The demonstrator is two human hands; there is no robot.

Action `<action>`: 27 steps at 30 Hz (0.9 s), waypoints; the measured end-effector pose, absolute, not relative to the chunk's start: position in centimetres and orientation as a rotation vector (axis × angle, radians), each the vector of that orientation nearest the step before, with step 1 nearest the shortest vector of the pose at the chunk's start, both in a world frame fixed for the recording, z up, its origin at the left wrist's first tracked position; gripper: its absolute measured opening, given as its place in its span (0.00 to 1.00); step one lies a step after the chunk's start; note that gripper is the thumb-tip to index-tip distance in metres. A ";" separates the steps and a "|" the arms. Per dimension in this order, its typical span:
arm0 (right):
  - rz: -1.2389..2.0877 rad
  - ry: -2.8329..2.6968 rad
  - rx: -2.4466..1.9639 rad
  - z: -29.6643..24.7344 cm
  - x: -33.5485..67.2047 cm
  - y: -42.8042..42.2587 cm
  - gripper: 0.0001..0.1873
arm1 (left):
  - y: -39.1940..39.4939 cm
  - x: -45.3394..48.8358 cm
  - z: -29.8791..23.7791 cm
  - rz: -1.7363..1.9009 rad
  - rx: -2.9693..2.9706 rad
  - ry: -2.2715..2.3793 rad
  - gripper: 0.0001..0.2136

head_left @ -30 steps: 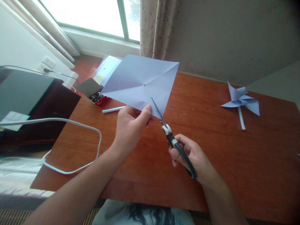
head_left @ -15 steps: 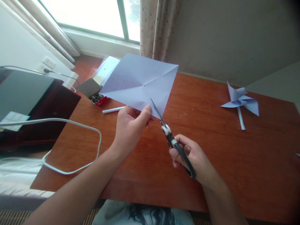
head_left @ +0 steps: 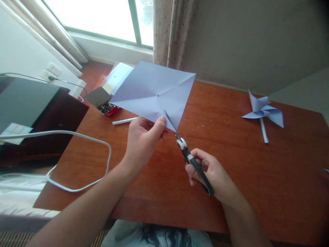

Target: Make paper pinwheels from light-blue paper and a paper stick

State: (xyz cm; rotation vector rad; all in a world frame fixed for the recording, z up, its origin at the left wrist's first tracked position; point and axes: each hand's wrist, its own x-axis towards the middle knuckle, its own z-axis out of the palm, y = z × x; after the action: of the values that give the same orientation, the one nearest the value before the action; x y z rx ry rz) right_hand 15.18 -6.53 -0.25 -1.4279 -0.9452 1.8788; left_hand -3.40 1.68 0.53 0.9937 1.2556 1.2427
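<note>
My left hand (head_left: 143, 138) pinches the near edge of a pale blue square of paper (head_left: 151, 92), held up above the wooden table (head_left: 231, 164). The paper carries diagonal creases that meet at a small mark in its middle. My right hand (head_left: 209, 171) grips the black handles of a pair of scissors (head_left: 189, 156). Their blades point up and left into the paper's near corner, along a crease, just right of my left thumb.
A finished pale blue paper pinwheel (head_left: 263, 111) on a white stick lies at the far right. A white pen (head_left: 124, 120), an open box of small metal pins (head_left: 104, 103) and a plastic sleeve lie behind the paper. A white cable (head_left: 84, 135) loops at the left edge.
The scissors and my right hand have edged slightly left and up, the blades reaching a little further into the paper. The paper has dipped a touch.
</note>
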 end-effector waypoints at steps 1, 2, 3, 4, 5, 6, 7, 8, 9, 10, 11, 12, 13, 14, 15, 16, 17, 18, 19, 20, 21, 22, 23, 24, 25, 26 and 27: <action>1.880 -0.955 -1.410 -0.2 15.2 -6.5 0.21 | 1.7 -3.4 0.5 1.244 0.991 1.251 0.09; 1.879 -0.969 -1.390 -0.1 15.2 -6.5 0.23 | 1.7 -3.4 0.5 1.243 0.991 1.249 0.09; 1.877 -0.985 -1.371 0.0 15.2 -6.6 0.24 | 1.7 -3.5 0.5 1.240 0.995 1.250 0.09; 1.878 -0.999 -1.356 0.1 15.2 -6.6 0.24 | 1.7 -3.5 0.5 1.235 1.000 1.250 0.10; 1.881 -1.007 -1.345 0.1 15.2 -6.6 0.25 | 1.7 -3.5 0.5 1.231 1.004 1.250 0.10; 1.883 -1.009 -1.342 0.2 15.3 -6.5 0.26 | 1.7 -3.5 0.5 1.228 1.004 1.249 0.10; 1.885 -1.007 -1.345 0.2 15.2 -6.5 0.26 | 1.7 -3.5 0.5 1.225 1.003 1.247 0.10; 1.885 -1.006 -1.349 0.2 15.2 -6.5 0.26 | 1.7 -3.5 0.5 1.222 1.002 1.246 0.10; 1.883 -1.008 -1.350 0.1 15.2 -6.5 0.26 | 1.6 -3.4 0.5 1.220 1.002 1.246 0.09; 1.879 -1.012 -1.352 0.1 15.2 -6.5 0.26 | 1.6 -3.4 0.6 1.216 1.005 1.248 0.09; 1.875 -1.017 -1.351 0.1 15.3 -6.4 0.26 | 1.6 -3.4 0.6 1.212 1.011 1.250 0.10; 1.873 -1.021 -1.347 0.0 15.3 -6.4 0.26 | 1.6 -3.3 0.7 1.208 1.021 1.252 0.10; 1.874 -1.028 -1.340 0.0 15.3 -6.4 0.25 | 1.6 -3.3 0.8 1.204 1.035 1.257 0.10; 1.876 -1.035 -1.332 0.0 15.3 -6.4 0.25 | 1.6 -3.2 0.9 1.199 1.053 1.266 0.09; 1.879 -1.040 -1.325 0.1 15.3 -6.4 0.25 | 1.6 -3.2 1.1 1.191 1.073 1.279 0.09; 1.882 -1.043 -1.319 0.1 15.3 -6.4 0.26 | 1.6 -3.2 1.2 1.180 1.095 1.293 0.09; 1.883 -1.045 -1.316 0.2 15.3 -6.3 0.26 | 1.6 -3.2 1.3 1.166 1.116 1.302 0.09; 1.878 -1.045 -1.317 0.2 15.3 -6.3 0.26 | 1.6 -3.1 1.4 1.148 1.133 1.304 0.09; 1.870 -1.046 -1.318 0.3 15.3 -6.3 0.26 | 1.6 -3.1 1.4 1.127 1.147 1.300 0.09; 1.860 -1.048 -1.321 0.3 15.2 -6.3 0.26 | 1.6 -3.1 1.4 1.105 1.158 1.290 0.10; 1.850 -1.052 -1.322 0.4 15.2 -6.3 0.26 | 1.6 -3.0 1.4 1.086 1.168 1.278 0.10; 1.842 -1.058 -1.323 0.5 15.2 -6.3 0.26 | 1.5 -3.0 1.4 1.071 1.178 1.267 0.10; 1.835 -1.062 -1.322 0.5 15.2 -6.3 0.26 | 1.5 -2.9 1.3 1.062 1.188 1.261 0.10; 1.829 -1.066 -1.322 0.5 15.2 -6.2 0.25 | 1.4 -2.8 1.3 1.057 1.200 1.257 0.10; 1.824 -1.069 -1.321 0.5 15.2 -6.2 0.25 | 1.4 -2.8 1.3 1.059 1.214 1.254 0.10; 1.817 -1.071 -1.320 0.5 15.2 -6.2 0.25 | 1.3 -2.7 1.3 1.062 1.225 1.252 0.10; 1.810 -1.074 -1.319 0.5 15.2 -6.3 0.25 | 1.3 -2.7 1.3 1.062 1.235 1.250 0.10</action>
State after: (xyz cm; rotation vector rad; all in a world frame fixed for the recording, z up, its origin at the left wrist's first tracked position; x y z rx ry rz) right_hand 15.23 -6.25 0.52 -1.3188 -1.0737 1.8103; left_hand -2.68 1.29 1.28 1.2352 1.2503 1.0616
